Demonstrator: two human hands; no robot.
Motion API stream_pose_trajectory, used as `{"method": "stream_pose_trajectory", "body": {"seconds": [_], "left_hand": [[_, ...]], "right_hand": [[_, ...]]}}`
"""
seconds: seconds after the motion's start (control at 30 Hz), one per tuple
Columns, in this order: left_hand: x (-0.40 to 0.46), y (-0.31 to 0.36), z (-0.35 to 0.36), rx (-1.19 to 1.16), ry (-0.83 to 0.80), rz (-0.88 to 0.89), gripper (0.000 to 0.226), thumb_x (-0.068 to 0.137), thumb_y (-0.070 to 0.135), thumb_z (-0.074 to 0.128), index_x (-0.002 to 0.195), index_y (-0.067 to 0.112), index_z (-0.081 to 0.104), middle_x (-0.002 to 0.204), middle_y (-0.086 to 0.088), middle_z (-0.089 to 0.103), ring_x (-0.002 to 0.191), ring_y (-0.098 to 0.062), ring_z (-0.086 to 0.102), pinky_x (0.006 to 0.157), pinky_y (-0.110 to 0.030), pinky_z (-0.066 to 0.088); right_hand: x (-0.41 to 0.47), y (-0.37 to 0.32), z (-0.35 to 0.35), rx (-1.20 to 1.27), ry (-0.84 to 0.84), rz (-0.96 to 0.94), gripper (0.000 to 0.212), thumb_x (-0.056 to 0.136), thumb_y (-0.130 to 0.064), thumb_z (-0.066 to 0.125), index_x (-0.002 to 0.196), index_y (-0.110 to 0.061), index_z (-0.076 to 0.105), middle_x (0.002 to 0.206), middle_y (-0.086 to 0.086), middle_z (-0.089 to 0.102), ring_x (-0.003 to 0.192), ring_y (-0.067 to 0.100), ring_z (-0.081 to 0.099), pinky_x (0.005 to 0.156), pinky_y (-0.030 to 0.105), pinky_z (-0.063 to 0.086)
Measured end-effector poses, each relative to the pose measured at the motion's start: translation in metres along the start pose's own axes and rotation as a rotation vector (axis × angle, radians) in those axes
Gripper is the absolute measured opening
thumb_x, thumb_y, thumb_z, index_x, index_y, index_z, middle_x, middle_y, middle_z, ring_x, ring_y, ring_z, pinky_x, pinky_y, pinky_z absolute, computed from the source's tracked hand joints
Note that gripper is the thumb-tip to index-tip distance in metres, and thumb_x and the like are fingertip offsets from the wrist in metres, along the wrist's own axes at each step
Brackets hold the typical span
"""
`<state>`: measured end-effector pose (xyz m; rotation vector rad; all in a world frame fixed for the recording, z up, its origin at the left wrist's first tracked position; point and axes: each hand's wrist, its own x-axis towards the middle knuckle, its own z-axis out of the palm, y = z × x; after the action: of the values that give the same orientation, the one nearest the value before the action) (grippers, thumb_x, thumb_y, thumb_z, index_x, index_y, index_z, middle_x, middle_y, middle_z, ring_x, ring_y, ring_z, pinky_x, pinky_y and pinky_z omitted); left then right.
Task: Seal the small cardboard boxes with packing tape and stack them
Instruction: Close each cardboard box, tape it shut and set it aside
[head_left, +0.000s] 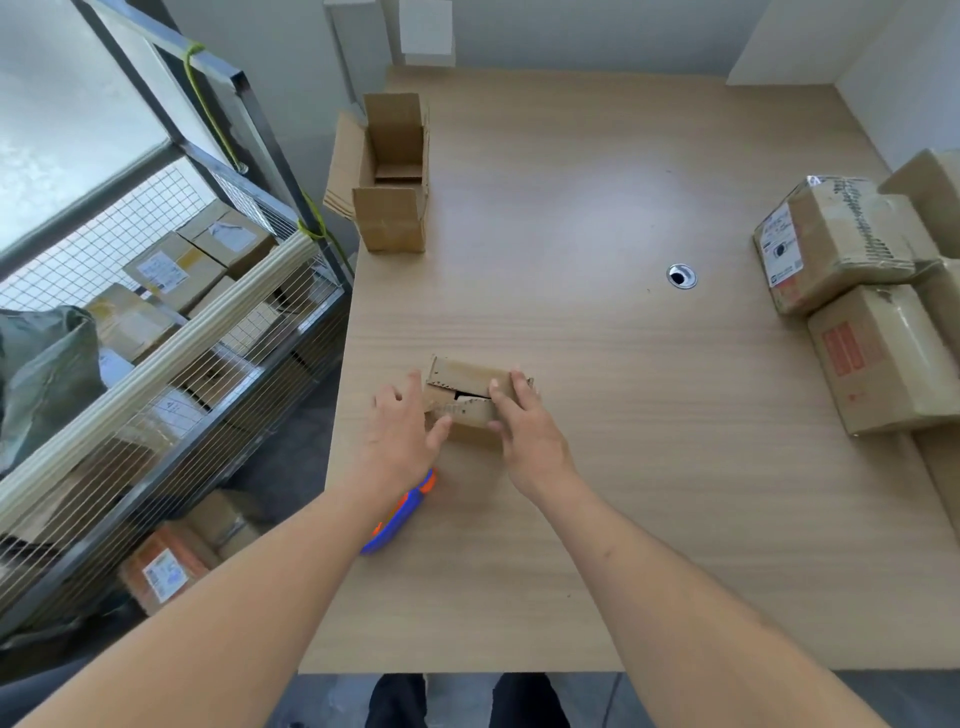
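Your left wrist hides part of a blue-and-orange tape dispenser (397, 514). Just beyond, your left hand (400, 436) and right hand (524, 431) flank the small cardboard box (470, 400) mid-table, relaxed fingers touching its half-closed flaps. An open box (392, 208) stands far left.

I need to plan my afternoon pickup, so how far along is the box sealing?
Done: taped boxes sit piled at the table's right edge. In hand: the left hand and right hand press the flaps of a small box shut; no tape on it yet. Left: taping it with the dispenser, then the open box, and stacking.
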<state>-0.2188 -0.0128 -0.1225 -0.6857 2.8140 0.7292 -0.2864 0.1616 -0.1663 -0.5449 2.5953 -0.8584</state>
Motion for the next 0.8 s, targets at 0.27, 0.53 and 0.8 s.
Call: {"method": "stream_pose_trajectory", "body": {"seconds": [0.27,0.53,0.8], "left_hand": [[-0.055,-0.065,0.013,0.203,-0.223,-0.182,0.109,0.077,0.083,0.057,0.159,0.037,0.001,0.126,-0.011,0.054,0.114,-0.034,0.058,0.081,-0.041,0.048],[-0.072,-0.08,0.024,0.126,-0.237,-0.098,0.122,0.083,0.042,0.078,0.147,0.061,-0.024,0.106,-0.004,0.053,0.092,-0.024,0.057,0.066,-0.039,0.053],[-0.073,-0.091,-0.023,-0.17,0.111,0.162,0.111,0.082,0.025,0.077,0.158,0.053,0.0,0.1,-0.001,0.053,0.084,-0.024,0.054,0.067,-0.039,0.05]], "right_hand": [[-0.009,-0.008,0.013,0.123,0.109,0.098,0.061,0.105,-0.002,0.035,0.154,-0.036,0.04,0.168,-0.02,0.002,0.157,0.014,0.005,0.113,0.042,0.038],[-0.008,-0.009,0.011,0.187,0.168,0.099,0.05,0.106,-0.007,0.041,0.147,-0.032,0.052,0.167,-0.018,0.017,0.154,0.01,0.02,0.114,0.032,0.036],[-0.01,-0.001,0.014,0.254,0.127,0.04,0.049,0.104,-0.004,0.044,0.144,-0.029,0.056,0.165,-0.016,0.023,0.153,0.013,0.026,0.114,0.02,0.028]]}}
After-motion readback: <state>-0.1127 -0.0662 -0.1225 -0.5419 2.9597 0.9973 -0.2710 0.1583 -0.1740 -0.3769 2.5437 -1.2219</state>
